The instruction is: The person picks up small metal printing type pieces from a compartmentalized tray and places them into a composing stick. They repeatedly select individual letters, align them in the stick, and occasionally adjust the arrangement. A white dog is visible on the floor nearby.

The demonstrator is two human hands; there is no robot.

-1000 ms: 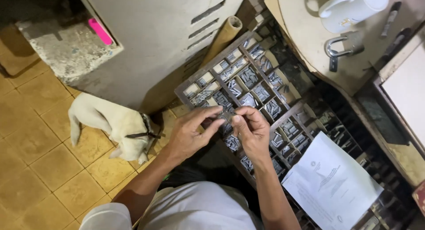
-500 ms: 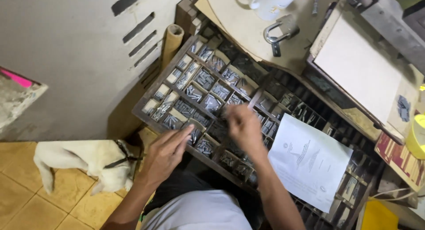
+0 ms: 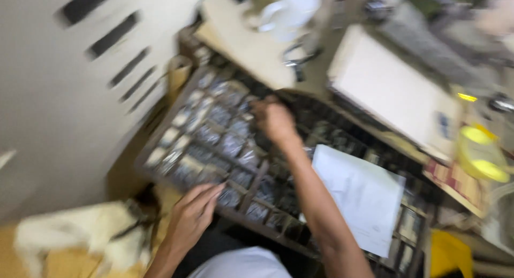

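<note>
My right hand (image 3: 276,120), fingers curled, reaches a far compartment of the type tray (image 3: 160,149) holding metal pieces (image 3: 231,144); my left hand (image 3: 193,216), fingers extended, rests at its near edge.

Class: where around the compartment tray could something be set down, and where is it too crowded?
Free: the white sheet right of the right hand, and the pale board above it. Crowded: the tray's filled compartments, where the left hand rests.

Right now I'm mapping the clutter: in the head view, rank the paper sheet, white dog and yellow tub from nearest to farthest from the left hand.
1. White dog, just left of the left hand.
2. Paper sheet, to its right, over the tray.
3. Yellow tub, far right.
</note>
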